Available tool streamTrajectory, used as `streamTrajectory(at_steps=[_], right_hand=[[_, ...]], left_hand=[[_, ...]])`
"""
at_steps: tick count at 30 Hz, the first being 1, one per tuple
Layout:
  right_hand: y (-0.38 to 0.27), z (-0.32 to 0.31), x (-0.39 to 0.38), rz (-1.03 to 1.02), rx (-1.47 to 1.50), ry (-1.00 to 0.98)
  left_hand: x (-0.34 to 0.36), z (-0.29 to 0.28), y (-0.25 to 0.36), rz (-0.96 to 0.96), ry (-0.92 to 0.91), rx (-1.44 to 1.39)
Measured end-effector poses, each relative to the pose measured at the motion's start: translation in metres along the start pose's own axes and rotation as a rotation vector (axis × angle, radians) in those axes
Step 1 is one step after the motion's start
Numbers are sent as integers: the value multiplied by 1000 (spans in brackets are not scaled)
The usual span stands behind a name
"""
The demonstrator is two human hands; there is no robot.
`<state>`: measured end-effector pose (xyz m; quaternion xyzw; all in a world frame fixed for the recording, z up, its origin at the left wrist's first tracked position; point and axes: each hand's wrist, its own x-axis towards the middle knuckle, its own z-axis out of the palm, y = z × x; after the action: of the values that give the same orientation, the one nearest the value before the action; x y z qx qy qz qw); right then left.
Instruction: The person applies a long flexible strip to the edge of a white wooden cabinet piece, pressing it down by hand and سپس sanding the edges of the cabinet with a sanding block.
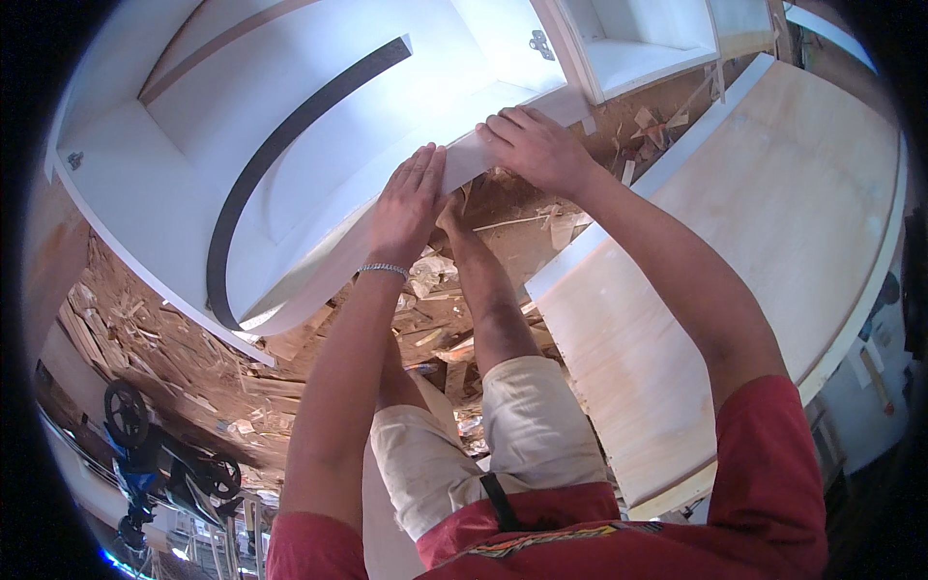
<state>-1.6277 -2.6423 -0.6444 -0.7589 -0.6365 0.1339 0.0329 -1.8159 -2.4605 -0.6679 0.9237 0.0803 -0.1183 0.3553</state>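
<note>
A white cabinet [329, 116] with a long dark curved strip [272, 160] inside fills the upper view. A pale band [550, 108] runs along its near edge. My left hand [406, 198] rests on that band, open, fingers extended and close together. To its right, my right hand [536, 155] curls its fingers over the same band, closed on it; the fingers' undersides are hidden. A metal hinge [540, 44] is fixed inside the cabinet, above my right hand.
A large pale board [727, 309] with a white edge lies at the right. Wood scraps [164, 329] litter the brown ground around my legs. A dark wheeled object [164, 464] stands at lower left. An open white compartment [649, 73] adjoins at upper right.
</note>
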Motion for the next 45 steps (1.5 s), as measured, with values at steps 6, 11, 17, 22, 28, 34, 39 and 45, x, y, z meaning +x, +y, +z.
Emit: streamTrajectory(at_steps=[6, 11, 17, 22, 28, 34, 39, 45], right_hand=[[-22, -15, 13, 92, -11, -135], [-77, 5, 22, 240, -227, -86], [-157, -5, 49, 373, -5, -128], [-176, -5, 68, 453, 95, -72], [-185, -13, 82, 535, 166, -290], [-169, 0, 61, 470, 55, -334], [-176, -26, 80, 505, 135, -399], [-174, -38, 75, 499, 134, -470]], left_hand=[[-8, -5, -3, 14, 19, 75], [-71, -66, 39, -299, 250, -151], [-251, -101, -53, -1157, 945, -870], [-299, -90, -151, -1323, 1120, -2083], [-302, -110, -118, -750, 1265, -2284], [-345, -188, -46, -143, 885, -1928], [-360, -323, -22, 501, 742, -1722], [-376, -401, 15, 492, 917, -1530]])
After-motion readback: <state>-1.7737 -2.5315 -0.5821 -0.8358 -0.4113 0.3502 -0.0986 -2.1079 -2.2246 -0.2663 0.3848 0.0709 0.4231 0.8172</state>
